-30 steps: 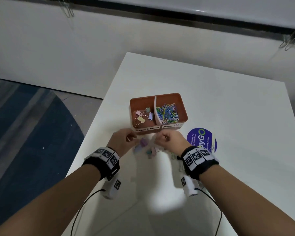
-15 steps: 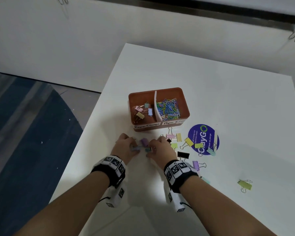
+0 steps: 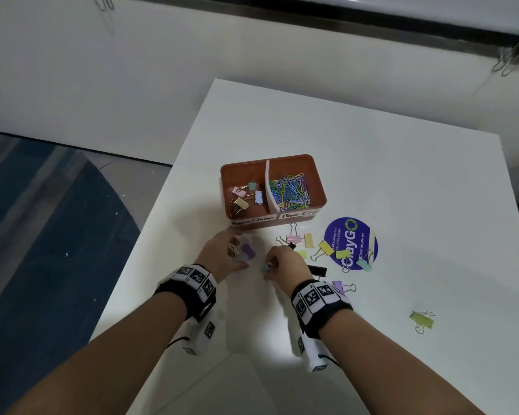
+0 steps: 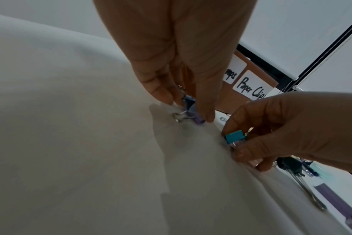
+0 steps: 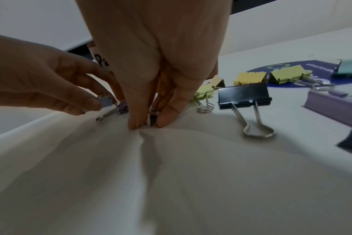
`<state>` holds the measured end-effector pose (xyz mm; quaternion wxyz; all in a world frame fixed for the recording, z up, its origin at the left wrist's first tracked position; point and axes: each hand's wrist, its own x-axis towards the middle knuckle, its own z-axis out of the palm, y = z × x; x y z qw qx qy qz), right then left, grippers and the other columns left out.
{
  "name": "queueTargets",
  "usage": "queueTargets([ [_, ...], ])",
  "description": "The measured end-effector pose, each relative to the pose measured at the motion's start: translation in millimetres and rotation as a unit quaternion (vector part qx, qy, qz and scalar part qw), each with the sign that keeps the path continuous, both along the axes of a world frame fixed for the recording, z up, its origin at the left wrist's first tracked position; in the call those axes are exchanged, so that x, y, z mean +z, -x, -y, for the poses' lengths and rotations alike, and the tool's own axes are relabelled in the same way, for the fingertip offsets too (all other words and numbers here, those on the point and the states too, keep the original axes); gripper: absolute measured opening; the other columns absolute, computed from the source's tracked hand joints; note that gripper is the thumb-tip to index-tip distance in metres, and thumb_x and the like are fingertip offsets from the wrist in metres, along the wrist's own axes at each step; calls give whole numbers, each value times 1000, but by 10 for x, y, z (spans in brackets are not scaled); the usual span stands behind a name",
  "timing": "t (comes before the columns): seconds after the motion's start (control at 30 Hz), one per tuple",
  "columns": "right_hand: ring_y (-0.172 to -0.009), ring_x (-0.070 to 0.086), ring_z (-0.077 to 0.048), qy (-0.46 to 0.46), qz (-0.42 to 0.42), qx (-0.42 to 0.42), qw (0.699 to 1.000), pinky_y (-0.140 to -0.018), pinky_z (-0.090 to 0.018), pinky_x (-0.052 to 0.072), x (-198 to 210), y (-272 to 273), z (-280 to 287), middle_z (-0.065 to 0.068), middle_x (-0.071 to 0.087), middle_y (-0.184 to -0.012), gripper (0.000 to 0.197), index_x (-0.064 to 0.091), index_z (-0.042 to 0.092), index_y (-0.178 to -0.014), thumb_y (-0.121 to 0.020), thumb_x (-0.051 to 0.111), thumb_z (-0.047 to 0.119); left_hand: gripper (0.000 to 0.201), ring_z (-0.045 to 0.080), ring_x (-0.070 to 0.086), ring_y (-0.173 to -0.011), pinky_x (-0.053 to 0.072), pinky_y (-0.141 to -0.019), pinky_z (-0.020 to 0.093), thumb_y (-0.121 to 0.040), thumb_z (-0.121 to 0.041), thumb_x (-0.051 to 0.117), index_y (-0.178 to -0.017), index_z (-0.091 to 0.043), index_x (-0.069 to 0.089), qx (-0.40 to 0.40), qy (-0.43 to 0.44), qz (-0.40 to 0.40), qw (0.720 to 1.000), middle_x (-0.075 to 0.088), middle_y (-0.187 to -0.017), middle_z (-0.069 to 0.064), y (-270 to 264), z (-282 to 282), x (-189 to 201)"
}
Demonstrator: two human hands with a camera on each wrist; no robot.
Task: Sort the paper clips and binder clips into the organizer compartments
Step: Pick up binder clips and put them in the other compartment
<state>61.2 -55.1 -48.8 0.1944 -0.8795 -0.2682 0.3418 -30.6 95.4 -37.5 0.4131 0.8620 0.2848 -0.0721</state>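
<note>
Picking step. Our right hand (image 3: 285, 265) pinched a small teal binder clip (image 4: 234, 136) off the white table (image 3: 372, 163); our left hand (image 3: 222, 256) pinched a purple binder clip (image 3: 247, 250). Next, we judged: lift both to the brown two-compartment organizer (image 3: 318, 181) at twelve o'clock, left compartment.

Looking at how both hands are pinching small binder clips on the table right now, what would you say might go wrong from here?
The left hand grips a blue clip while touching a purple clip; one may slip out on the lift.

The right hand pinches a teal clip by fingertips only, so it may drop.

The organizer has two compartments; a hurried drop could land among the paper clips.
</note>
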Motion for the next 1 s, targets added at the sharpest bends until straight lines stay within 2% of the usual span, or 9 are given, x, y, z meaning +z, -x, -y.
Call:
queueTargets([
  [0.1, -100, 58, -31, 32, 5, 7, 999, -84, -29, 47, -9, -12, -11, -14, 55, -112, 30, 67, 10, -104, -75, 73, 16, 71, 27, 54, -106, 38, -95, 23, -62, -16, 84, -126, -13, 54, -32, -18, -29, 999, 51, -120, 13, -136, 54, -47],
  [0.2, -102, 58, -32, 49, 11, 14, 999, -87, -29, 47, -12, -22, -13, -14, 55, -112, 31, 69, 10, -106, -77, 74, 20, 58, 23, 52, -97, 38, -92, 16, -60, -9, 84, -114, -9, 64, -32, -17, -32, 999, 46, -119, 14, -201, 88, -82],
  [0.33, -105, 55, -31, 42, 16, 35, 998, -89, -31, 49, -1, -36, 0, -14, 61, -109, 29, 71, 12, -104, -76, 74, 22, 39, 21, 47, -83, 45, -82, 20, -59, -5, 82, -95, -5, 66, -16, -31, -47, 998, 36, -103, 5, -222, 92, -105],
  [0.53, -99, 58, -26, -22, 3, 13, 1000, -80, -23, 41, 89, -70, 84, -11, 65, -103, 24, 72, 10, -100, -77, 73, 17, 42, 31, 55, -88, 47, -83, 30, -59, -21, 83, -95, -10, 64, 16, -69, -71, 995, 44, -93, 7, -129, 93, -139],
  [0.7, -81, 54, -19, -78, -37, -17, 996, -74, -25, 43, 215, -65, 152, -4, 58, -85, 11, 68, 15, -79, -73, 77, 14, 40, 28, 48, -92, 45, -86, 31, -60, -34, 82, -92, -20, 64, 21, -90, -123, 988, 43, -97, 4, -61, 126, -93],
  [0.77, -82, 59, -24, -92, -44, -24, 994, -76, -28, 48, 262, -52, 175, -10, 64, -92, 31, 54, 28, -62, -72, 78, 12, 39, 26, 48, -87, 48, -87, 30, -60, -27, 84, -93, -15, 66, 7, -66, -117, 991, 35, -99, 3, -34, 127, -90],
  [0.83, -87, 63, -28, -103, -42, -23, 993, -79, -34, 52, 338, -49, 191, -14, 66, -97, 41, 47, 34, -58, -72, 78, 11, 40, 23, 45, -85, 48, -87, 28, -61, -24, 84, -95, -11, 67, 2, -57, -99, 993, 32, -101, 3, -5, 123, -59],
  [0.93, -85, 60, -26, -114, -28, -6, 993, -76, -30, 49, 479, -93, 157, -10, 63, -91, 15, 63, 16, -71, -74, 77, 13, 39, 18, 46, -85, 39, -78, 20, -61, -28, 85, -92, -11, 70, -3, -41, -58, 997, 40, -99, 4, 4, 81, 106],
  [1.0, -80, 59, -25, -135, -20, -16, 991, -74, -31, 49, 613, -165, 79, -8, 61, -87, 15, 64, 7, -78, -75, 76, 15, 37, 17, 49, -83, 37, -76, 20, -60, -30, 86, -88, -12, 71, -20, -34, -20, 999, 46, -95, 4, -14, 23, 288],
])
